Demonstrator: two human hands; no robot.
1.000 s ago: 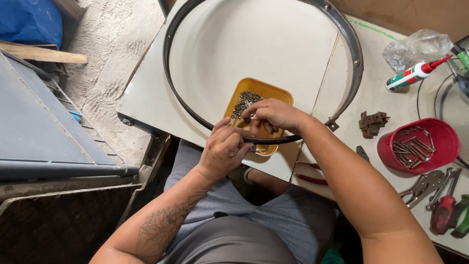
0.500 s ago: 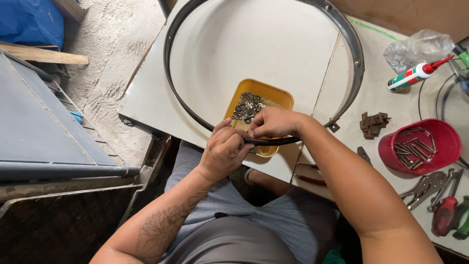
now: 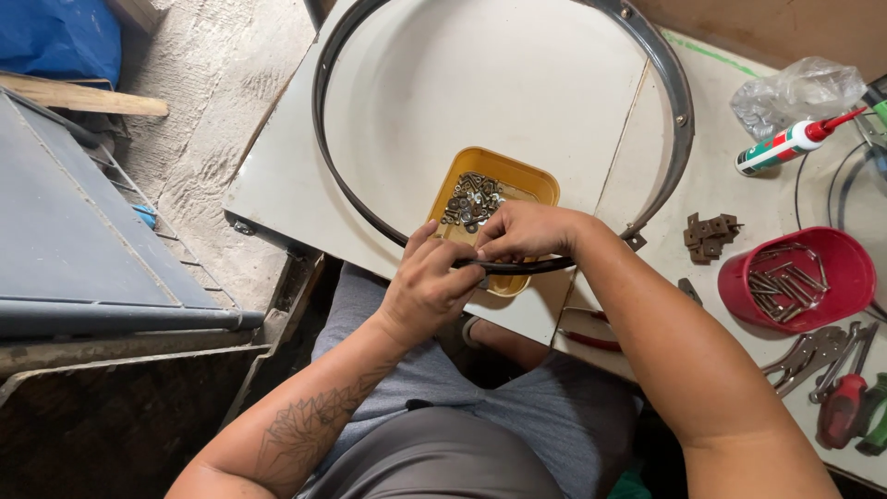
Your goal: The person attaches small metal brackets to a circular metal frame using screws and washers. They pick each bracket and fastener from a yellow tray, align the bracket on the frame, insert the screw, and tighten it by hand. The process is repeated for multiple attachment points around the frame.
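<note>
A large dark metal hoop point(image 3: 681, 111) lies flat on a white table point(image 3: 277, 189). Inside its near edge sits a yellow tray point(image 3: 531, 180) holding several small bolts, nuts and washers point(image 3: 469, 200). My left hand point(image 3: 427, 282) pinches the near part of the hoop from below, fingers closed on the rim. My right hand point(image 3: 522, 231) presses down on the same stretch of rim from above, fingertips meeting those of the left. Whatever small part lies between the fingertips is hidden.
A red bowl point(image 3: 836, 254) of long screws stands at the right, with brown brackets point(image 3: 710, 235), pliers point(image 3: 813, 356) and a red-handled screwdriver point(image 3: 841, 411) near it. A glue tube point(image 3: 785, 146) and clear plastic bag point(image 3: 795, 92) lie farther back. A grey metal panel point(image 3: 83, 249) is left.
My right hand has slid off the tray toward the hoop's near rim, uncovering the hardware in the tray. My left hand stays on the rim.
</note>
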